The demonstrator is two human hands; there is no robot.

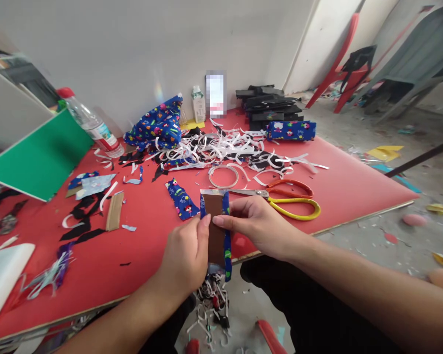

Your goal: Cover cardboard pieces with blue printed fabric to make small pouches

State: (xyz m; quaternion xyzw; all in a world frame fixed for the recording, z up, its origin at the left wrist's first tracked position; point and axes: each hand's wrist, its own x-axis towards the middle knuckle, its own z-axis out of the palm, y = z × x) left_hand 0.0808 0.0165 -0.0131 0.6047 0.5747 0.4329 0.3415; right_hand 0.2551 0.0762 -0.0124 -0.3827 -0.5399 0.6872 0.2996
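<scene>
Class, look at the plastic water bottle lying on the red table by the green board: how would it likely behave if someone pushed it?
The plastic bottle lies tilted on its side against the green board, so a push would probably roll it across the red table. It looks clear and mostly empty, so likely light. Its red cap appears on, so spilling seems unlikely.

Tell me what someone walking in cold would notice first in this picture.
Front and centre, the left hand and right hand pinch a brown card piece edged in blue patterned fabric above the red table's near edge. Just behind lie orange-and-yellow scissors, and beyond them a tangle of white paper strips.
</scene>
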